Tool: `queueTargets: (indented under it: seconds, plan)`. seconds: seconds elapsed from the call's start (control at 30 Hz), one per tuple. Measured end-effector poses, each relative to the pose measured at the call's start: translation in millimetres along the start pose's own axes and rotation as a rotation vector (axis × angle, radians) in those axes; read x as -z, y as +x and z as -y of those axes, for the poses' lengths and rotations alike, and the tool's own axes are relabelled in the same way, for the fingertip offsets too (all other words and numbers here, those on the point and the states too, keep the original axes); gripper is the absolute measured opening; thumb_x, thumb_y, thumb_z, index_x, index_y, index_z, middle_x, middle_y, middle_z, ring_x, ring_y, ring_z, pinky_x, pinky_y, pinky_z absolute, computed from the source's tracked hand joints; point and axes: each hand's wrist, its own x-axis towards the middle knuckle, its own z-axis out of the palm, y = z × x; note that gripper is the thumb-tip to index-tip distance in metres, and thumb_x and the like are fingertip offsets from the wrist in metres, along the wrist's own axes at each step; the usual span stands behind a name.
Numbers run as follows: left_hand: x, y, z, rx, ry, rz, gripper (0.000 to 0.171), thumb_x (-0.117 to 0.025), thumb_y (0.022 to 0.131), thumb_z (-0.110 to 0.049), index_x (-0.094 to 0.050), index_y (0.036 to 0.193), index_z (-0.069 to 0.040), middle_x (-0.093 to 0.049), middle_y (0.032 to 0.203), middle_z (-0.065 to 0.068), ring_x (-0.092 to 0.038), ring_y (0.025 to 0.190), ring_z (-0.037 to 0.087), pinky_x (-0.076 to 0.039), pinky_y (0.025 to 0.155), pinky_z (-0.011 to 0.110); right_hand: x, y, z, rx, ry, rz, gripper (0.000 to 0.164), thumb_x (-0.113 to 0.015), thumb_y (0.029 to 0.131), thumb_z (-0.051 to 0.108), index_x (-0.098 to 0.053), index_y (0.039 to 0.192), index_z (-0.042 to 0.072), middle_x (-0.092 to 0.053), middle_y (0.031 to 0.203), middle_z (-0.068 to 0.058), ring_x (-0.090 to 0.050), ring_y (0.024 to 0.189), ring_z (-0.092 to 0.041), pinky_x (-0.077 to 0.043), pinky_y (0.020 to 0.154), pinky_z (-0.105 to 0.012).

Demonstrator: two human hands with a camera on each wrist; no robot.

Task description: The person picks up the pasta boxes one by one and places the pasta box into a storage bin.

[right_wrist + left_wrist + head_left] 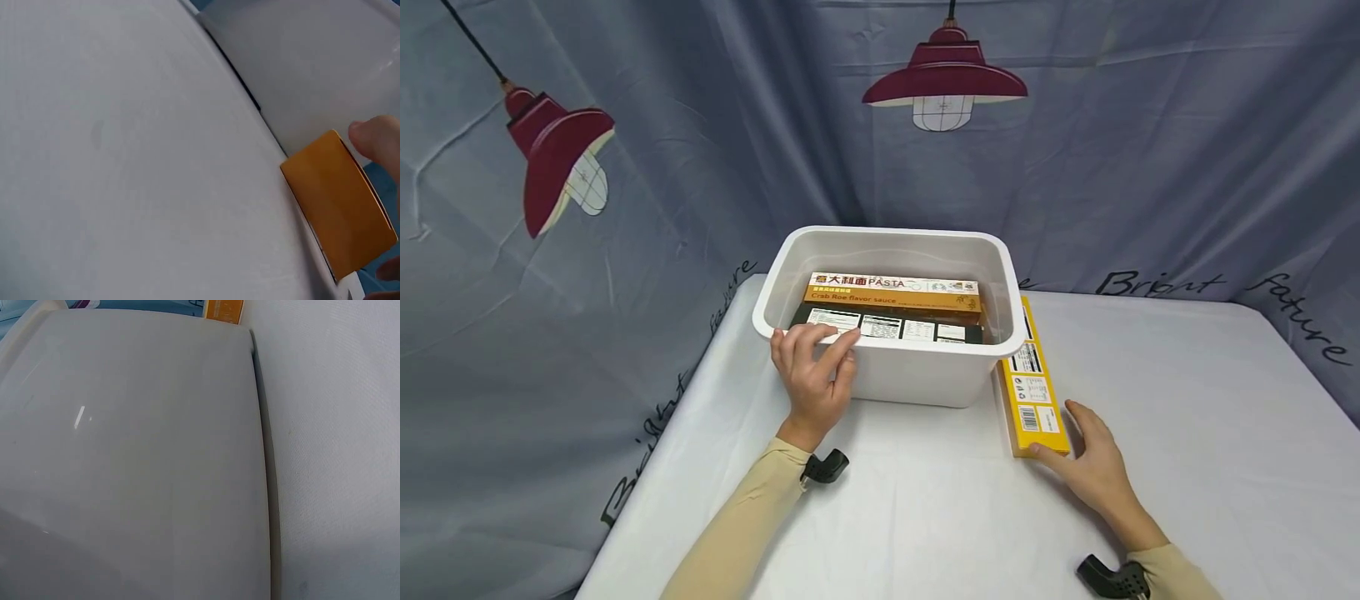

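Note:
A white plastic bin [917, 375] stands on the table, its wall [150, 437] filling much of the left wrist view. My left hand [816, 383] holds its near rim at the left, fingers bent over the edge. Inside lie an orange and white pasta box [891, 296] and a black box [887, 325] with white label panels. A yellow box [1033, 392] rests on the table along the bin's right side. My right hand [1093, 458] is at its near end, thumb by one corner, fingers spread past the right edge. The right wrist view shows its orange end [337, 203].
A white cloth [1187, 400] covers the table. Behind and to the left hangs a grey-blue curtain [700, 167] with printed red lamps and lettering. The bin's far side stands close to that curtain.

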Motion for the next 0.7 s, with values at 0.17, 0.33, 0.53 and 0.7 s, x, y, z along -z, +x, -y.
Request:
queueTargets:
  seconds: [0.17,0.33,0.53,0.7]
  plan:
    - [-1.0,-0.3,0.2,-0.001,-0.007,-0.007,0.021,-0.062,0.088,-0.011,-0.079,0.100,-0.014,-0.063,0.099,0.012,-0.049,0.104,0.032,-0.016,0.116,0.046,-5.2,1.6,0.7,0.045,-0.047,-0.009,0.109,-0.081,0.076,0.047,-0.032,0.151,-0.014,-0.033,0.154,-0.037,-0.029,0.142,-0.057,-0.023,0.113,-0.072]
    - [-0.4,0.3,1.0,0.002,-0.002,-0.004,0.021,-0.062,0.088,-0.010,-0.079,0.100,-0.015,-0.063,0.099,0.012,-0.049,0.104,0.032,-0.016,0.117,0.046,-10.4,3.9,4.0,0.052,-0.112,-0.026,0.114,-0.082,0.073,0.052,-0.031,0.152,-0.013,-0.032,0.154,-0.039,-0.026,0.142,-0.062,-0.017,0.114,-0.075]
    - [0.6,0.2,0.1,0.000,-0.002,-0.002,0.023,-0.061,0.088,-0.009,-0.079,0.101,-0.015,-0.063,0.099,0.012,-0.049,0.104,0.032,-0.018,0.115,0.048,-16.5,7.2,7.5,0.048,-0.144,-0.067,0.113,-0.082,0.070,0.054,-0.036,0.150,-0.011,-0.037,0.151,-0.038,-0.029,0.141,-0.062,-0.018,0.112,-0.077]
    - [0.4,0.0,-1.3,0.005,-0.006,0.005,0.023,-0.061,0.088,-0.010,-0.079,0.101,-0.015,-0.063,0.100,0.012,-0.049,0.105,0.033,-0.019,0.113,0.051,-14.0,7.5,4.8,0.053,-0.099,-0.102,0.100,-0.084,0.072,0.048,-0.045,0.144,-0.009,-0.046,0.142,-0.033,-0.042,0.131,-0.053,-0.029,0.107,-0.070]
